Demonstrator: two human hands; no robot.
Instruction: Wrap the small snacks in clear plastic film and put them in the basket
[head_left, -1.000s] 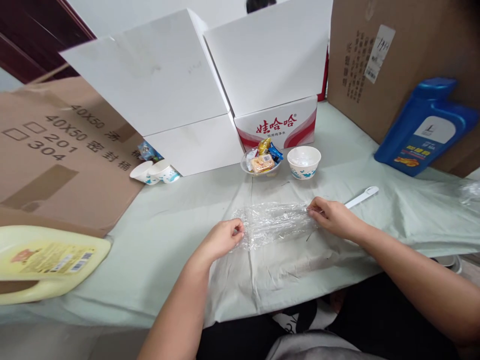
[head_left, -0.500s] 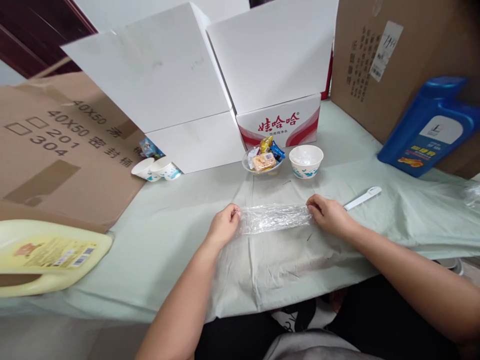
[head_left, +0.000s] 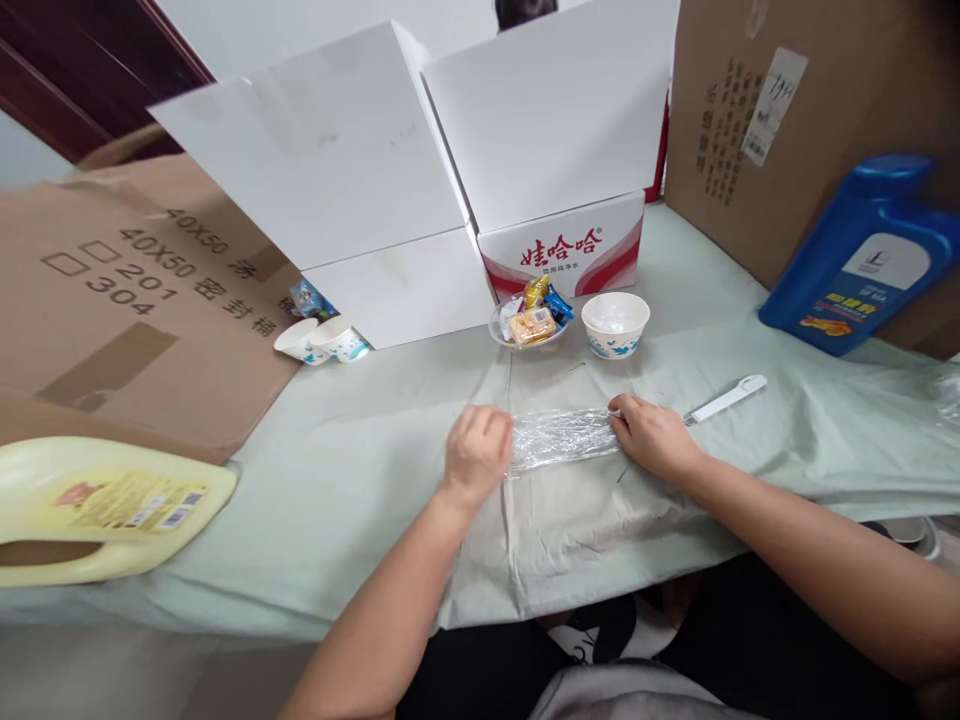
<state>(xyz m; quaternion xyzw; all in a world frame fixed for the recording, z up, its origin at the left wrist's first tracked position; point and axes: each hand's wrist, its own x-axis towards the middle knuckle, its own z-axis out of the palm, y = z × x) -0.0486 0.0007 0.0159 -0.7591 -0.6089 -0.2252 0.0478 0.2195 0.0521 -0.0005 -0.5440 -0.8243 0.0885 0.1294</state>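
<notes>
A crinkled strip of clear plastic film (head_left: 562,440) stretches between my two hands, low over the green cloth. My left hand (head_left: 478,452) is closed on its left end, knuckles up. At the other end, my right hand (head_left: 651,432) pinches the film between thumb and fingers. Just beyond the right hand lies a white-handled utility knife (head_left: 726,399). Behind the film sit a clear bowl (head_left: 529,345) of wrapped snacks (head_left: 534,322) and a white paper bowl (head_left: 615,328) with blue print, which has clear plastic inside.
White boxes (head_left: 315,170) are stacked at the back, above a red-and-white carton (head_left: 570,255). Cardboard boxes (head_left: 135,290) flank both sides. A yellow jug (head_left: 112,510) stands left, a blue bottle (head_left: 862,260) right. Paper cups (head_left: 341,340) lie by the left box.
My left hand has moved right along the film and turned over, so its knuckles face up. The film span between my hands is shorter. My right hand has stayed nearly in place.
</notes>
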